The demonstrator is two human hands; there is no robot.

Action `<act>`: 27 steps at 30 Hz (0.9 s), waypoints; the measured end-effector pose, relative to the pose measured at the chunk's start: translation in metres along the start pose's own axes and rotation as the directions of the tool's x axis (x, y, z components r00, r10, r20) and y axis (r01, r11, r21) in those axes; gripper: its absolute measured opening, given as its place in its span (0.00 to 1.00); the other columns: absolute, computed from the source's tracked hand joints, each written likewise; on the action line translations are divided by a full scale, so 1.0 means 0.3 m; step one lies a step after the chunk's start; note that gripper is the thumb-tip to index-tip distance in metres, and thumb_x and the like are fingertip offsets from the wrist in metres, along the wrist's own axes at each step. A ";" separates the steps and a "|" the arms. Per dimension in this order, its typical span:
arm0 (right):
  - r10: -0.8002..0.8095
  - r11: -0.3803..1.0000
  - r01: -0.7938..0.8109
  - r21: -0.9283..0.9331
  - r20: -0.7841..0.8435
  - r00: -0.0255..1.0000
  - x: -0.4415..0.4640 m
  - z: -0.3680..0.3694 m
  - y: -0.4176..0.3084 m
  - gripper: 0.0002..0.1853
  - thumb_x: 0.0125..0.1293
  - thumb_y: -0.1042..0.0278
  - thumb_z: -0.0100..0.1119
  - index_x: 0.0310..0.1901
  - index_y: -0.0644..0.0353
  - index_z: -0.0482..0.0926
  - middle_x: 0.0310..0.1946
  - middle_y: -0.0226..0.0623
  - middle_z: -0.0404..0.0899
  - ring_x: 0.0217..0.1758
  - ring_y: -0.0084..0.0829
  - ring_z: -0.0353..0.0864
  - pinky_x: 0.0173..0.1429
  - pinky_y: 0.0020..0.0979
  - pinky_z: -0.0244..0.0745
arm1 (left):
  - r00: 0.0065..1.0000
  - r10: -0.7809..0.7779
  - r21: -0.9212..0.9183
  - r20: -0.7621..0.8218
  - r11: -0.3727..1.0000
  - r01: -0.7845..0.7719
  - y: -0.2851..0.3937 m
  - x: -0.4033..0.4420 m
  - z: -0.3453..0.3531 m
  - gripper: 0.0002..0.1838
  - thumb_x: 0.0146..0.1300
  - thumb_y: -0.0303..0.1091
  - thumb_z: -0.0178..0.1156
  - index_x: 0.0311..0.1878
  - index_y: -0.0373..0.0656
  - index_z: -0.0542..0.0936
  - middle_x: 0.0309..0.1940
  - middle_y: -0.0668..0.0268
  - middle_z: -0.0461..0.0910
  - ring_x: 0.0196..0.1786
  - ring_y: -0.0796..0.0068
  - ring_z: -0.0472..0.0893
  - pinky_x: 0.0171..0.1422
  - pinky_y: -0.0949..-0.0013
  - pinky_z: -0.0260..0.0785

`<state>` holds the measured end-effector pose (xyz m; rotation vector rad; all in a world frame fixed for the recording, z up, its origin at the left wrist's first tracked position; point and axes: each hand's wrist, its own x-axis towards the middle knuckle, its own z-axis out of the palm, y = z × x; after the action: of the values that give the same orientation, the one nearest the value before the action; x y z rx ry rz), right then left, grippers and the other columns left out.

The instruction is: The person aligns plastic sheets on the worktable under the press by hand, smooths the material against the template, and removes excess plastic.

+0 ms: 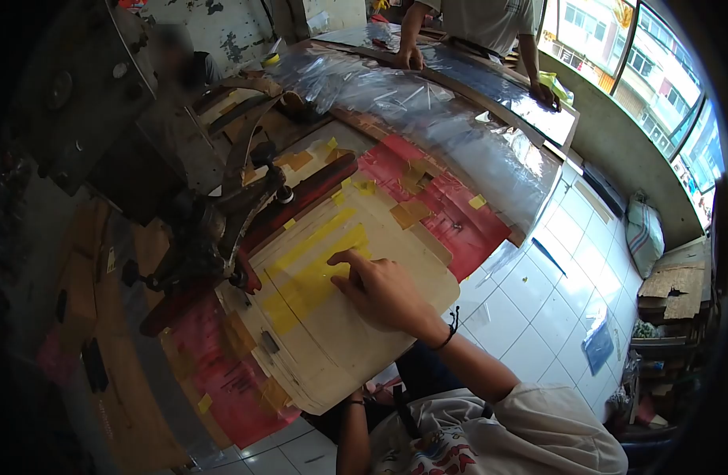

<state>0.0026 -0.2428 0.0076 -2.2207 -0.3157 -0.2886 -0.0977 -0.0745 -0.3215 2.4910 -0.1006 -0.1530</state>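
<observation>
My right hand (376,293), with a dark cord bracelet at the wrist, is over a beige board (356,348). Its index finger and thumb are bent and apart, and I see nothing between them. Strips of yellow tape (301,289) cover the board's middle, close to the fingertips. The board sits on a red sheet (435,210) patched with brown and yellow tape. Low at the board's near edge is my left hand (358,393), mostly hidden, its fingers not readable. A dark machine head with a long red bar (301,202) stands across the board's far left side.
Behind the board, a table carries clear plastic sheets (427,103). Another person's hands (409,58) rest on a long strip there. A white sack (643,237) and stacked cardboard (676,273) stand at the right. Plastic scraps (597,344) lie on the tiled floor (538,317).
</observation>
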 end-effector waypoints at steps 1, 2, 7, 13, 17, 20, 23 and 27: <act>-0.007 1.000 0.007 -0.002 0.000 1.000 0.003 0.000 -0.002 0.16 0.76 0.60 0.62 0.60 0.56 0.80 0.23 0.41 0.82 0.28 0.44 0.85 0.38 0.42 0.76 | 1.000 -0.002 0.013 -0.001 1.000 0.002 -0.009 0.006 0.026 0.22 0.72 0.46 0.65 0.60 0.39 0.85 0.53 0.47 0.87 0.57 0.45 0.86 0.66 0.53 0.75; 0.005 1.000 -0.005 -0.005 0.009 1.000 0.006 -0.004 -0.008 0.16 0.76 0.60 0.62 0.59 0.56 0.80 0.23 0.41 0.82 0.28 0.45 0.85 0.38 0.43 0.76 | 1.000 0.002 0.020 -0.002 1.000 -0.002 -0.017 0.011 0.050 0.22 0.72 0.46 0.64 0.60 0.39 0.85 0.53 0.47 0.87 0.57 0.45 0.86 0.66 0.53 0.75; 0.013 1.000 -0.013 -0.004 0.010 1.000 0.003 -0.003 -0.011 0.16 0.76 0.60 0.62 0.59 0.56 0.81 0.23 0.41 0.82 0.28 0.45 0.84 0.38 0.43 0.76 | 1.000 0.025 0.023 0.005 0.999 -0.025 -0.052 -0.029 0.131 0.24 0.73 0.49 0.63 0.60 0.39 0.85 0.53 0.47 0.87 0.57 0.44 0.86 0.66 0.54 0.75; -0.024 0.999 0.025 -0.043 0.017 1.000 0.001 0.003 -0.003 0.17 0.76 0.59 0.62 0.61 0.55 0.79 0.23 0.40 0.83 0.28 0.44 0.85 0.37 0.43 0.77 | 0.973 0.214 -0.049 0.088 0.976 -0.210 -0.069 -0.162 0.145 0.27 0.74 0.53 0.62 0.61 0.39 0.85 0.54 0.47 0.87 0.57 0.43 0.86 0.66 0.54 0.75; -0.038 0.996 0.040 -0.079 0.024 0.999 -0.002 0.013 0.000 0.20 0.76 0.56 0.63 0.62 0.55 0.77 0.23 0.37 0.83 0.27 0.43 0.85 0.37 0.43 0.77 | 0.677 0.186 -0.216 0.712 0.976 -0.041 0.280 -0.250 -0.483 0.25 0.76 0.49 0.62 0.64 0.39 0.83 0.61 0.48 0.84 0.66 0.50 0.83 0.71 0.58 0.73; -0.022 0.994 0.028 -0.102 0.053 0.998 -0.006 0.021 -0.006 0.22 0.75 0.54 0.65 0.63 0.55 0.76 0.25 0.35 0.83 0.29 0.41 0.85 0.39 0.43 0.77 | 0.517 0.590 -0.613 0.621 0.776 -0.150 0.426 -0.311 -0.902 0.21 0.77 0.43 0.62 0.65 0.42 0.83 0.65 0.54 0.83 0.70 0.57 0.80 0.73 0.56 0.72; -0.049 0.989 0.057 -0.139 0.064 0.997 -0.007 0.010 -0.020 0.26 0.73 0.52 0.67 0.66 0.56 0.74 0.33 0.38 0.84 0.39 0.41 0.86 0.48 0.42 0.77 | 0.768 0.617 -0.359 0.170 0.765 -0.535 0.522 -0.236 -1.096 0.26 0.75 0.49 0.63 0.66 0.39 0.82 0.69 0.53 0.79 0.74 0.52 0.77 0.77 0.48 0.68; -0.178 0.965 0.170 -0.201 -0.024 0.984 -0.026 0.036 -0.026 0.34 0.72 0.52 0.67 0.74 0.55 0.70 0.53 0.45 0.82 0.60 0.43 0.80 0.66 0.43 0.72 | 0.897 0.443 0.266 -0.001 0.864 -0.427 0.530 -0.066 -1.045 0.37 0.72 0.56 0.63 0.74 0.39 0.74 0.78 0.48 0.68 0.82 0.48 0.65 0.85 0.44 0.56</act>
<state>-0.0063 -0.2307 0.0041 -2.3828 -0.4790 -0.4792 -0.0810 -0.0128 0.0246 2.6538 -0.6940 0.1388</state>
